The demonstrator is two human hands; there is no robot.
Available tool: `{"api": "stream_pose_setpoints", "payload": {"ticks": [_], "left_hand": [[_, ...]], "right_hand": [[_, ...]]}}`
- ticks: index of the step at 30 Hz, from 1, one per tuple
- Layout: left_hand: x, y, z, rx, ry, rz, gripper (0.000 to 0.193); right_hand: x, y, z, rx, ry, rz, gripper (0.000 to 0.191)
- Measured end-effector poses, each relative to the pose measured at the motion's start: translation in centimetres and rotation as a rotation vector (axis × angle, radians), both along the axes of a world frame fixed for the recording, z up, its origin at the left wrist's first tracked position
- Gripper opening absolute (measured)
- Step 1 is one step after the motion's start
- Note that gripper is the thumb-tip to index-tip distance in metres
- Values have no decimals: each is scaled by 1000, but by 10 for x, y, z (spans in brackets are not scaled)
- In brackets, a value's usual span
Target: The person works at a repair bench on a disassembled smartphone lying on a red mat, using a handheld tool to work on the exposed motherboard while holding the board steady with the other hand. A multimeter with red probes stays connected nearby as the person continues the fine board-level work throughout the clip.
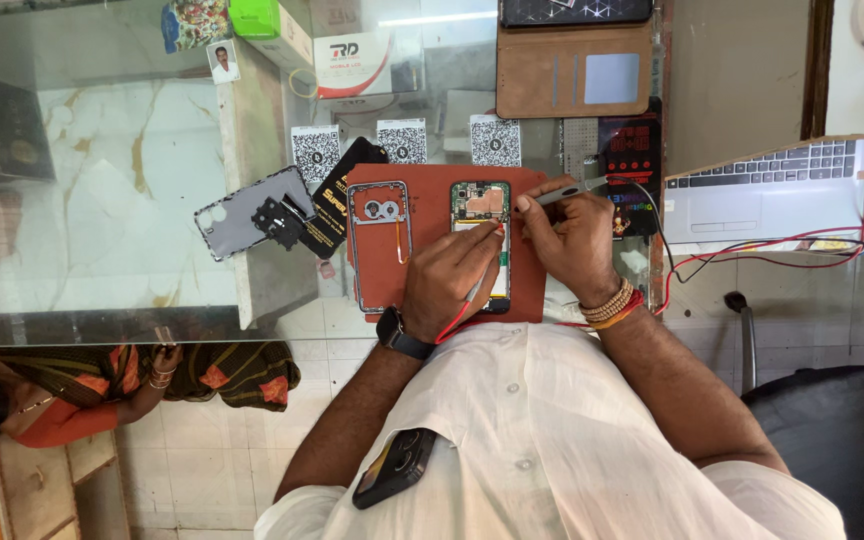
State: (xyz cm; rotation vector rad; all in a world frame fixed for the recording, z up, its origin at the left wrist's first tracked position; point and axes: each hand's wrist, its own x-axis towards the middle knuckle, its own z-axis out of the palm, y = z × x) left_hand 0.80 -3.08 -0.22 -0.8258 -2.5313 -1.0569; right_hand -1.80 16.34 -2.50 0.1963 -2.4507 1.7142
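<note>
The landmark is the red-brown work mat point(432, 190), a flat, matte rectangle lying on a glass counter top point(102, 200) with pale marble showing beneath.

On the mat's right half lies the opened phone point(482, 225), a slim rounded rectangle with its back removed, exposing a green circuit board and a copper-coloured patch at the top end. On the mat's left half lies a thin mid-frame point(380, 240), a hollow metal outline with a round camera plate near its top. Just off the mat's left edge rests a grey back cover point(242, 212), smooth and slightly glossy, beside a flat black pouch point(337, 205).

The left hand point(447, 280) rests on the lower part of the opened phone, fingers curled, fingertips pinching a thin red wire against the phone's body. A dark wristwatch point(402, 335) sits on that wrist.

The right hand point(572, 240) lies at the mat's right edge, closed in a pen grip around a slim metal-tipped tool point(567, 193). Whether the tool's tip touches the phone cannot be told. Beaded bracelets point(612, 303) circle that wrist.
</note>
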Motion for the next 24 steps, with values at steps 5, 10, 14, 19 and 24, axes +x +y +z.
{"api": "stream_pose_setpoints", "payload": {"ticks": [5,10,14,19,24], "left_hand": [[1,-2,-1,9,-5,1,25],[1,-3,2,8,5,6,25],[3,-5,1,-14,-5,7,23],[6,-1,-6,-61,-6,-85,23],[11,2,-39,-62,92,-92,29]], "right_hand": [[1,-3,2,7,3,1,19],[1,-4,3,31,2,7,20],[4,-1,-4,35,-3,-15,21],[10,3,-24,150,-2,-155,33],[24,9,-28,164,101,-112,26]]}}
